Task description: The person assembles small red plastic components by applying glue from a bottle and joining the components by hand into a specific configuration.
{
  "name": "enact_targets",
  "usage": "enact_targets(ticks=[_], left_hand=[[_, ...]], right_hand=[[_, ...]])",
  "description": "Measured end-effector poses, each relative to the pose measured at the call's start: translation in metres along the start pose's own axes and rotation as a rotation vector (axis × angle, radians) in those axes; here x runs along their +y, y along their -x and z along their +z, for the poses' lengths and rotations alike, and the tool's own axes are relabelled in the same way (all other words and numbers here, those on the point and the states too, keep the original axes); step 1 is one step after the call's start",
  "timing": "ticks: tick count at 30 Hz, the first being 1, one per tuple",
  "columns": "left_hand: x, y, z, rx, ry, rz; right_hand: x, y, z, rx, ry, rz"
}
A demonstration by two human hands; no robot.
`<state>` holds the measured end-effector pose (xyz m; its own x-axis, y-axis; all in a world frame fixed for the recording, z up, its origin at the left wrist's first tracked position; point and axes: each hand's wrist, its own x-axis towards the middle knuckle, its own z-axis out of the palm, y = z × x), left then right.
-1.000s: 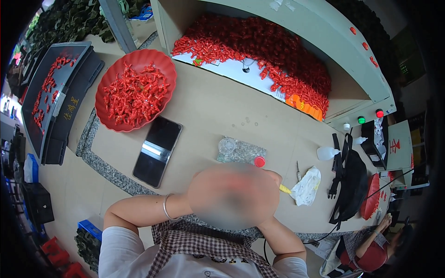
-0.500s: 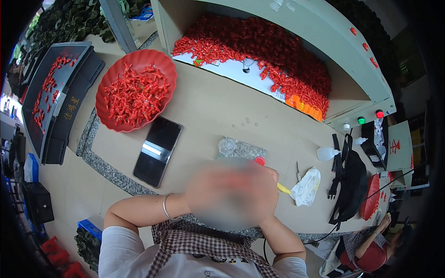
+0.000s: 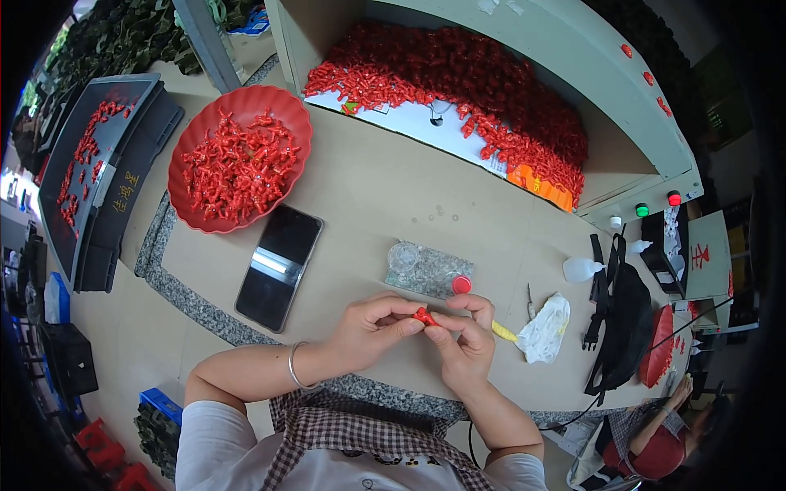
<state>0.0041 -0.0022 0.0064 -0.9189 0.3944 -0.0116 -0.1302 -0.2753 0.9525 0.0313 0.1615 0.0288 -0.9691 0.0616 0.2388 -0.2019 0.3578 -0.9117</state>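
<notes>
Between my two hands is a small glossy red moulded figure point(image 3: 423, 317), its exact shape partly covered by fingers. My left hand point(image 3: 370, 327) pinches one end with thumb and forefinger. From the other side, thumb and fingers of my right hand point(image 3: 464, 337) grip it. Just beyond lies a grey speckled stone slab point(image 3: 430, 278), with a small clear round dish point(image 3: 402, 256) at its left end and a round red cap-like piece point(image 3: 461, 284) at its right corner. A yellow-handled thing point(image 3: 503, 331), perhaps a brush, lies right of my right hand.
A scalloped red bowl point(image 3: 182, 200) of similar red pieces stands left, beside a phone point(image 3: 279, 268) and a grey bin point(image 3: 123, 184). Ahead, a pale cabinet point(image 3: 622, 123) holds heaped red pieces. Rightward are a white cloth point(image 3: 544, 329), squeeze bottle point(image 3: 581, 269) and black bag point(image 3: 620, 327).
My hands were a blur half a second ago; now they show clearly, with the red figure between them. Nothing else on the table has moved, though the view has shifted slightly.
</notes>
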Motion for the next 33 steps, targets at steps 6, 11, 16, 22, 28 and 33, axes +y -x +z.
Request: enact_targets(ticks=[6, 11, 16, 22, 28, 33], left_hand=[[-0.002, -0.001, -0.001, -0.008, -0.006, 0.001], [0.003, -0.003, -0.001, -0.024, 0.049, -0.054], [0.008, -0.008, -0.006, -0.176, 0.289, -0.241], [0.007, -0.010, -0.007, -0.336, 0.699, -0.523], [0.013, -0.012, -0.006, -0.229, 0.454, -0.526], [0.007, -0.010, -0.005, -0.263, 0.098, -0.182]], right_hand=[[0.001, 0.000, 0.001, 0.007, 0.016, -0.022], [-0.001, 0.003, 0.000, -0.006, 0.102, -0.089], [-0.003, -0.002, -0.009, -0.059, -0.066, -0.113], [0.001, -0.005, -0.010, -0.125, -0.568, 0.189], [0.003, -0.005, -0.013, -0.117, -0.628, 0.338], [0.007, -0.005, -0.014, -0.114, -0.578, 0.333]])
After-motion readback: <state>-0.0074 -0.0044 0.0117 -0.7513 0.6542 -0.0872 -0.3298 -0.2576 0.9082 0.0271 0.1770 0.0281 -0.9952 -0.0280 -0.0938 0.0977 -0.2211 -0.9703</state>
